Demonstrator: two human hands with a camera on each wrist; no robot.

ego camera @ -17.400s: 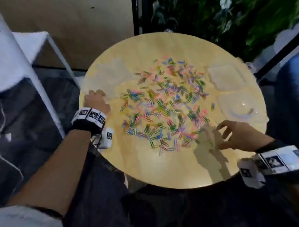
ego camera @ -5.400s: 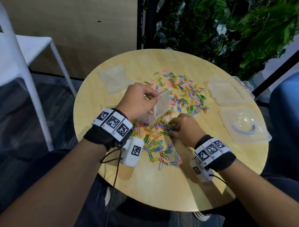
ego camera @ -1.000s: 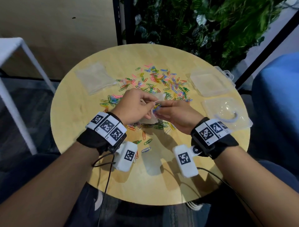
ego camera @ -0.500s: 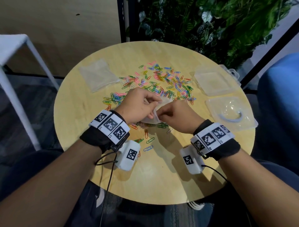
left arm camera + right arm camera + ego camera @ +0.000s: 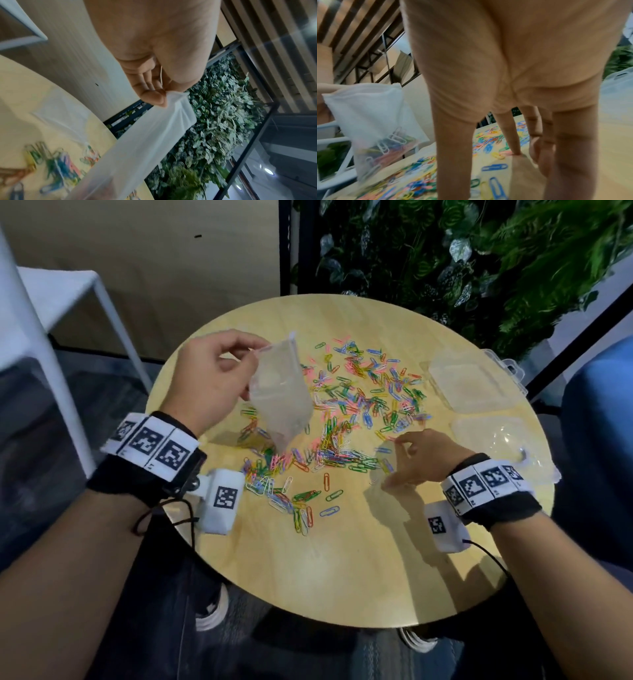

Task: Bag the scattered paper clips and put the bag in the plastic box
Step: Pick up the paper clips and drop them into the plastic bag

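A round, light wooden table [image 5: 342, 559] is standing in front of a wall of green foliage [image 5: 479, 261], with a white metal chair [image 5: 61, 302] to its left. Coloured paper clips [image 5: 359, 402] are lying scattered across the middle of the table. The left hand [image 5: 209, 381] is holding a small translucent plastic bag [image 5: 281, 395] above the left part of the clip pile, pinching its upper edge between thumb and fingertips [image 5: 154, 97]; the bag is hanging with its mouth uppermost. The right wrist view is showing a cluster of coloured clips lying in the bottom of the bag [image 5: 373, 121]. The right hand [image 5: 424, 460] is reaching down to the table at the right edge of the pile, with its fingers [image 5: 510, 135] extended and spread, and the fingertips are touching the surface among the clips. It is not possible to tell whether it is gripping any clip. A clear rectangular plastic box [image 5: 472, 385] is sitting open at the far right of the table, with a clear plastic lid [image 5: 493, 440] lying just in front of it.
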